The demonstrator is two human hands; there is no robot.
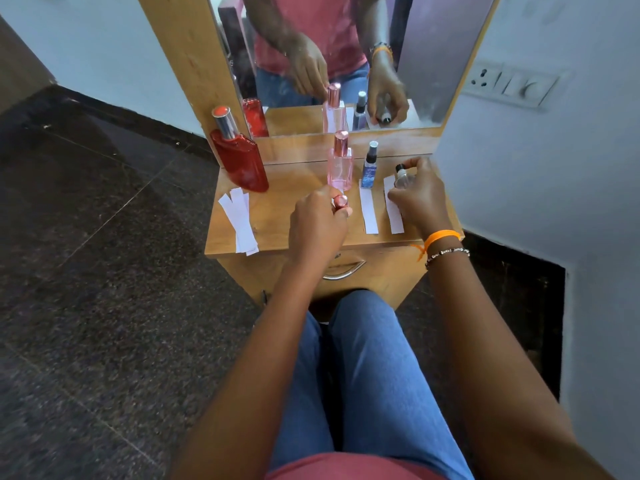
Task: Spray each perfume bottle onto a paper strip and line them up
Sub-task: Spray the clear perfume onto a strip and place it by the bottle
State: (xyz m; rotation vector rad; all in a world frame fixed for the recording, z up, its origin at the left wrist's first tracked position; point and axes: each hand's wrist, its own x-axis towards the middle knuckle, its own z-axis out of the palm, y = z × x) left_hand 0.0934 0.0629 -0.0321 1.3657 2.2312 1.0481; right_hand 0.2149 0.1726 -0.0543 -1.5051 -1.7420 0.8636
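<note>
Gripping a small pink-capped bottle near the bench's front edge, the left hand is closed around it. The right hand clasps a clear bottle over a paper strip at the right edge. A spare stack of strips lies at the left edge, below the red bottle.
</note>
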